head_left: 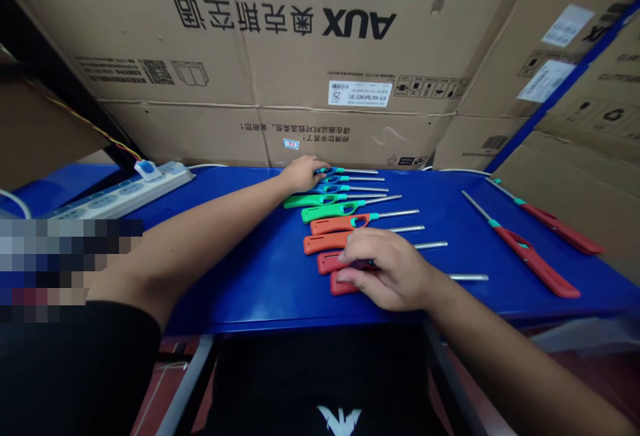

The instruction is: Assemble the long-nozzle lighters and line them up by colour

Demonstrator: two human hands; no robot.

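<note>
A row of long-necked gas lighters lies across the blue table, metal tubes pointing right. At the far end, my left hand [304, 174] is closed on a blue lighter [340, 170], its fingers partly hidden. Other blue lighters [330, 189] lie just in front of it. Two green lighters [320, 213] and two orange lighters [327, 226] fill the middle. My right hand [387, 268] is at the near end, thumb and curled fingers around the nearest red lighter [345, 284]. Another red lighter [327, 263] lies partly under its fingers.
Two more red lighters, one nearer [543, 266] and one farther [565, 226], lie apart on the right of the blue table [240, 289]. A white power strip [125, 193] with a plug sits at the left. A large cardboard box [280, 56] stands along the back; more cardboard is at right.
</note>
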